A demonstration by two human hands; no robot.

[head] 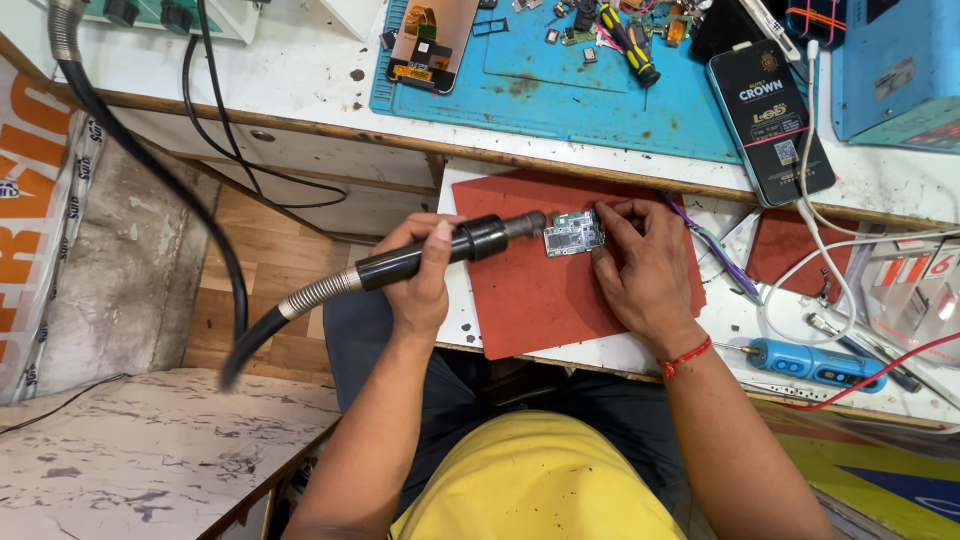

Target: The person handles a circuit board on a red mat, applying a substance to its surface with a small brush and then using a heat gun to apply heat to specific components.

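Observation:
My left hand (420,272) grips the black handle of a hot-air tool (470,243), whose nozzle points right at a small green circuit board (572,234). The tool's ribbed metal hose and black cable (260,325) trail off to the left. My right hand (645,265) rests on a red-brown mat (540,300), its fingertips pinning the right edge of the circuit board. A red thread is tied round my right wrist.
A blue work mat (600,95) on the bench above carries a phone screen (430,40), a yellow-black screwdriver (628,42) and small parts. A black phone box (772,120), white cables (820,230), a blue pen-shaped tool (815,362) and tweezers lie to the right.

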